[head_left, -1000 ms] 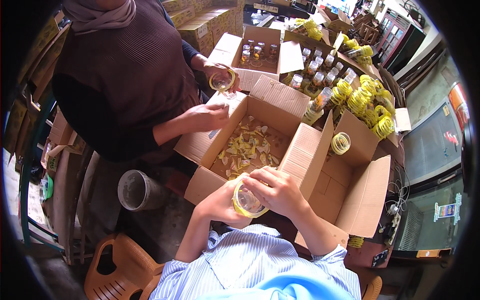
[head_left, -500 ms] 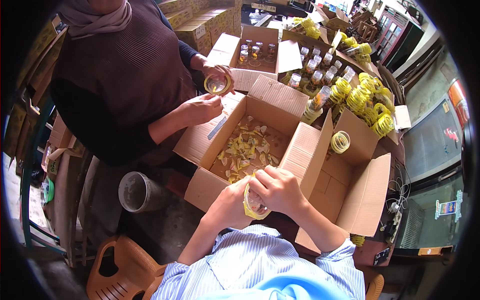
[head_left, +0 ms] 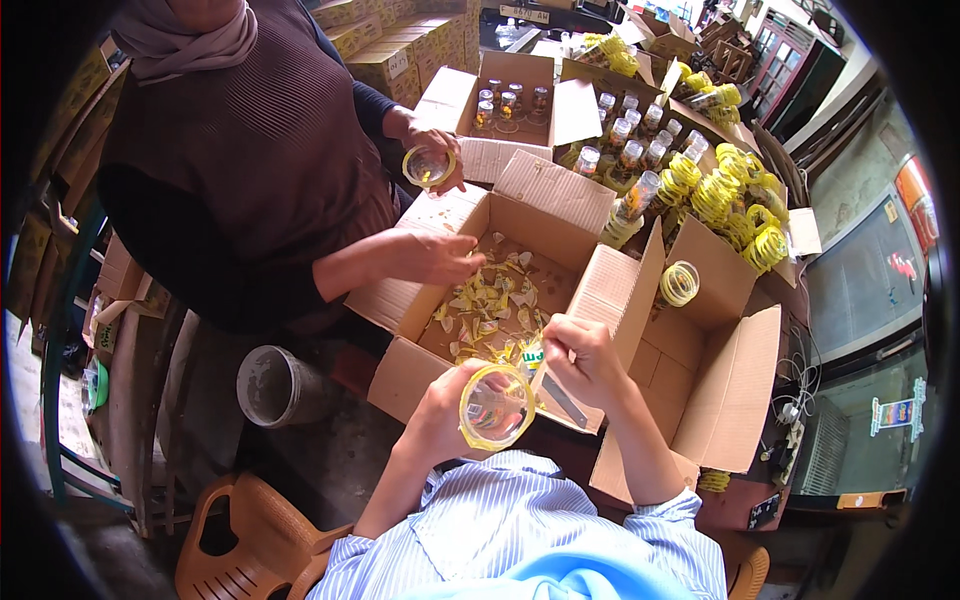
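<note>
In my left hand (head_left: 440, 412) is a clear plastic cup (head_left: 497, 408) with a yellow rim, its round mouth facing up toward me. My fingers wrap around its left side. My right hand (head_left: 583, 355) is closed beside it, a little higher, pinching a torn piece of label (head_left: 532, 356) with green and white print. Just beyond both hands, an open cardboard box (head_left: 540, 235) contains many torn yellow and white scraps (head_left: 490, 300). A dark grey strip (head_left: 566, 402) lies along the near flap, below my right hand.
Across the box a co-worker's hand (head_left: 430, 165) holds another yellow-rimmed cup (head_left: 428, 167); the other hand (head_left: 435, 257) reaches over the scraps. A second open box (head_left: 715, 400) stands right, filled jars (head_left: 630, 150) and yellow rims (head_left: 725, 195) behind. A grey bucket (head_left: 275, 385) stands left.
My hands have come apart: the right moved up and right with the torn label, while the left turned the cup's mouth up. The co-worker's free hand moved from the cup toward the scraps.
</note>
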A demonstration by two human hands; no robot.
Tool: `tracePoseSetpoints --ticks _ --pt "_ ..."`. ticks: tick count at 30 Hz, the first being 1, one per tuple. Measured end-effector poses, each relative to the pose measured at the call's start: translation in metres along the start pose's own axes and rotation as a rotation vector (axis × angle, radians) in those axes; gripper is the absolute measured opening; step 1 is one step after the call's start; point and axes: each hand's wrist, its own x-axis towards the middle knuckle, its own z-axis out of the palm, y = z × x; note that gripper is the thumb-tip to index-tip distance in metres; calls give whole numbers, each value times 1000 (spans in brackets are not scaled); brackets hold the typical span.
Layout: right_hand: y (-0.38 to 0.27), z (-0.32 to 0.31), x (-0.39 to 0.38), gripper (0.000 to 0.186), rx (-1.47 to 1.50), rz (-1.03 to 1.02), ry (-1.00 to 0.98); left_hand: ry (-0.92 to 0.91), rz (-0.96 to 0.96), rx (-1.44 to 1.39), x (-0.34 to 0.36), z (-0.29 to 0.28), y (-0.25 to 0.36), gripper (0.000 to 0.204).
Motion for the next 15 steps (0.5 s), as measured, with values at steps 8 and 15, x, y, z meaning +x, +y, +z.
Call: tracePoseSetpoints --ticks 8,15 --pt "-23 8 -5 37 -181 211 -16 112 -3 151 -1 8 -15 57" --pt "-20 18 -4 33 16 454 -65 10 148 242 -1 10 -10 71"
